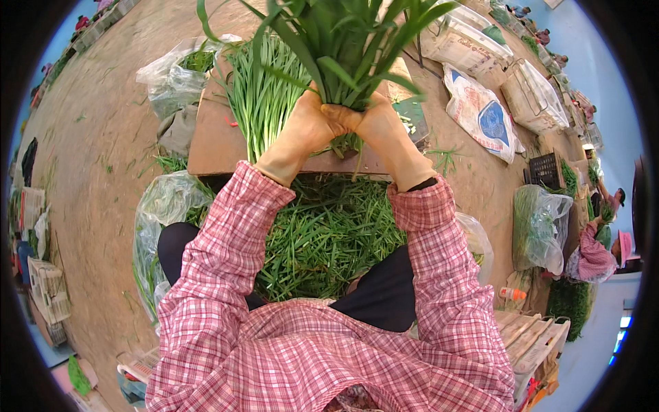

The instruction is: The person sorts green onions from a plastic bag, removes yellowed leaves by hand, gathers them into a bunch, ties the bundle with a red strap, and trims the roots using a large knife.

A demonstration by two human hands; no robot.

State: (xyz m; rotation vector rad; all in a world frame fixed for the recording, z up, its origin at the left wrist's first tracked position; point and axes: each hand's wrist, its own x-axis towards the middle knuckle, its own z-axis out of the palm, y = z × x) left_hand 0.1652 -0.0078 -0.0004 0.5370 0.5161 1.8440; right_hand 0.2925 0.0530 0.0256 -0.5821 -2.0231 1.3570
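Left hand (pixel 307 132) and right hand (pixel 377 125) grip leafy bunch (pixel 340 58) low, over near edge of table (pixel 211 141); keep ends even, squeeze gently

A smooth, softly glossy finish is shown by the dark-green bunch of long flat leaves (pixel 343 62). Some sheen is also carried by the slender, pale-green stalks (pixel 264 82), while a rough, tangled surface is formed by the heap of cut green leaves (pixel 329 226). The flat brown tabletop (pixel 208 141) is seen as matt; its material cannot be told. Matt, creased cloth is seen in the red-and-white checked shirt (pixel 295 336) and the 2 black trouser legs (pixel 388 288). Shiny, wrinkled plastic is presented by the transparent bulging bag (pixel 161 199). Rigid plastic is suggested by the black slatted crate (pixel 544 170). The brown floor (pixel 96 178) is left rough and matt.
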